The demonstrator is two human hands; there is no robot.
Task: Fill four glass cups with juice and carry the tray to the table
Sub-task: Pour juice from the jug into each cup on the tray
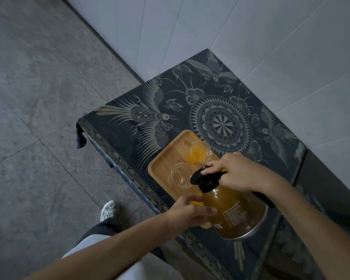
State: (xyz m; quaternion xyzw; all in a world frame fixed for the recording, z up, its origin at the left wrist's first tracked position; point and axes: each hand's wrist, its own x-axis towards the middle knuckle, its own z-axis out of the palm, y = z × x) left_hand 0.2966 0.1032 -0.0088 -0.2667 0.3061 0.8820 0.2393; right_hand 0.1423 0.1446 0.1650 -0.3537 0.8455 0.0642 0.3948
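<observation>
A glass jug [233, 213] of orange juice with a black lid [205, 178] is tilted over a wooden tray [168, 158]. My right hand [232, 170] grips the jug's black handle, fingers over the lid. My left hand [190, 212] holds the jug's side near the neck. A glass cup [199, 152] with juice stands at the tray's far end, and an orange patch of juice shows beside it. An empty glass cup [180, 175] sits just under the lid's spout. The jug and my hands hide the rest of the tray.
The tray lies on a low table with a dark blue cloth [220, 110] printed with birds and a round pattern. White tiled wall [251, 37] runs behind it. Grey floor tiles [38, 118] lie to the left, with my shoe [108, 210] by the table's edge.
</observation>
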